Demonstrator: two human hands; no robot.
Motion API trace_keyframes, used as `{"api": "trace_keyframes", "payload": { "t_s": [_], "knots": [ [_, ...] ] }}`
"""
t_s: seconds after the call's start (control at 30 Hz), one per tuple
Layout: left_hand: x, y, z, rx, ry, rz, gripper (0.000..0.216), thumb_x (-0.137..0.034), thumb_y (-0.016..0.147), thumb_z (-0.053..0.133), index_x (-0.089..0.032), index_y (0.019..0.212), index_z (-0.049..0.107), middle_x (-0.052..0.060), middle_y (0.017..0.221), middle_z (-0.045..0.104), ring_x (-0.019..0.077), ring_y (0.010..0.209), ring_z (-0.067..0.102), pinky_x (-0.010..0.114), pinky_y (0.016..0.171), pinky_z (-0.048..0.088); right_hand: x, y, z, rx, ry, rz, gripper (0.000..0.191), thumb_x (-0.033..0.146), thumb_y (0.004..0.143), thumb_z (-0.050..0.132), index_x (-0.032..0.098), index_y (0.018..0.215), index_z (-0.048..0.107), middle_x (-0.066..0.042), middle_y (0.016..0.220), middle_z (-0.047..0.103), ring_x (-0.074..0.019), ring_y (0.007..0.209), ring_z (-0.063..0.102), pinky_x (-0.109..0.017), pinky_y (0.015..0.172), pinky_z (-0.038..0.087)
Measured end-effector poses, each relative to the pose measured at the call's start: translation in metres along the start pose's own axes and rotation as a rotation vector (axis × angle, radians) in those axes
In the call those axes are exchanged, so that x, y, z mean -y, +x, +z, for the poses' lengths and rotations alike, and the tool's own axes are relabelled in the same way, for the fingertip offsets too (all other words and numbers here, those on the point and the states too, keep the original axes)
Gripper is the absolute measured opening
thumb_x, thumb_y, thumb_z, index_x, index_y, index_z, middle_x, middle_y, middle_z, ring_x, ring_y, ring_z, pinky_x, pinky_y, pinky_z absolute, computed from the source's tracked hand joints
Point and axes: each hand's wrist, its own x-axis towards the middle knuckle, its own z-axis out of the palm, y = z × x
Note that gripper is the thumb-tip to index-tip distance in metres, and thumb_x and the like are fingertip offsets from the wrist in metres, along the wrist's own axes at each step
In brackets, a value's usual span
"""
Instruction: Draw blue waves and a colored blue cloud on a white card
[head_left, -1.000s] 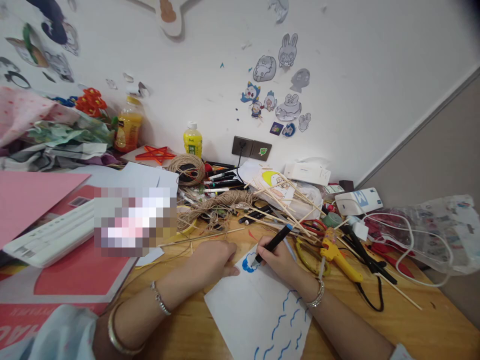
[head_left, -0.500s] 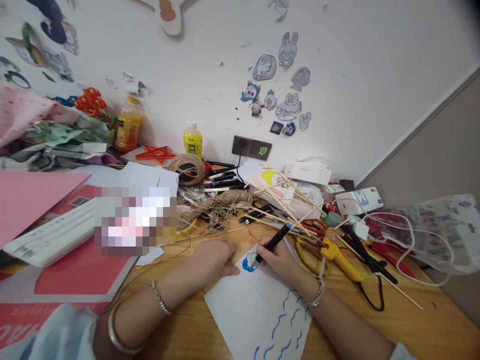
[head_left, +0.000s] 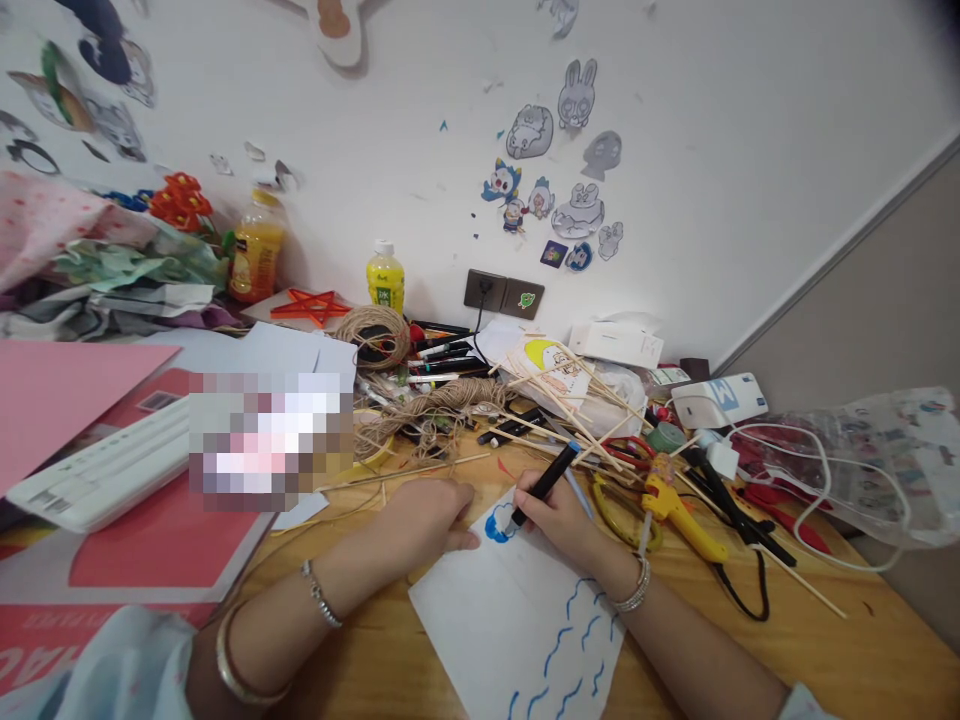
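White paper (head_left: pixel 499 620) lies slanted on the wooden table (head_left: pixel 360 650), near and slightly right of centre. Blue wavy lines (head_left: pixel 572 640) mark its near right part; a blue rounded drawing (head_left: pixel 496 523) sits at its far end. Right hand (head_left: pixel 564 517): fingers closed around a black marker (head_left: pixel 547 485), tip down at the drawing. Left hand (head_left: pixel 429 515): fingers curled at the far left edge; whether they grip anything cannot be told. Yellow glue gun (head_left: pixel 684 520) lies to the right.

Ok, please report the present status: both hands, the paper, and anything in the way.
Right hand holding black marker beside blue patch. Left hand at left edge of paper. Yellow glue gun off to the right, clear of paper.
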Motion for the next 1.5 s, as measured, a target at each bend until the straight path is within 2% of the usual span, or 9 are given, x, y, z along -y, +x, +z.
{"api": "trace_keyframes", "payload": {
  "t_s": [0.77,1.2,1.33,1.5],
  "knots": [
    [0.001,0.001,0.002,-0.010,0.012,0.007,0.020,-0.038,0.079,0.065,-0.019,0.083,0.063,0.004,0.079,0.067,0.0239,0.072,0.063,0.027,0.054,0.034,-0.001,-0.001,0.000,0.011,0.017,0.018,0.022,0.035,0.077,0.058,0.019,0.063,0.053,0.003,0.055,0.049,-0.0105,0.047,0.048,-0.021,0.044,0.040],
    [0.001,0.000,0.001,-0.013,-0.015,-0.001,0.020,-0.038,0.078,0.065,-0.019,0.081,0.063,0.004,0.078,0.067,0.0241,0.072,0.062,0.027,0.054,0.034,-0.006,0.000,-0.001,0.017,-0.037,-0.041,0.022,0.033,0.079,0.056,0.019,0.063,0.054,0.003,0.052,0.050,-0.0114,0.048,0.049,-0.022,0.045,0.038],
    [0.003,0.000,0.000,-0.020,-0.035,0.006,0.019,-0.038,0.077,0.065,-0.019,0.079,0.062,0.003,0.077,0.065,0.0217,0.070,0.061,0.026,0.054,0.033,-0.003,-0.001,0.000,-0.017,-0.061,-0.075,0.022,0.033,0.081,0.054,0.019,0.064,0.055,0.002,0.054,0.052,-0.0128,0.051,0.050,-0.023,0.049,0.040],
    [0.011,0.002,-0.001,-0.072,-0.177,0.040,0.023,-0.041,0.079,0.060,-0.019,0.074,0.056,-0.001,0.069,0.059,0.0155,0.061,0.053,0.023,0.050,0.031,0.002,-0.004,0.001,-0.161,-0.052,-0.156,0.018,0.036,0.083,0.055,0.019,0.079,0.060,0.000,0.066,0.056,-0.0157,0.059,0.052,-0.028,0.058,0.044]
  ]
}}
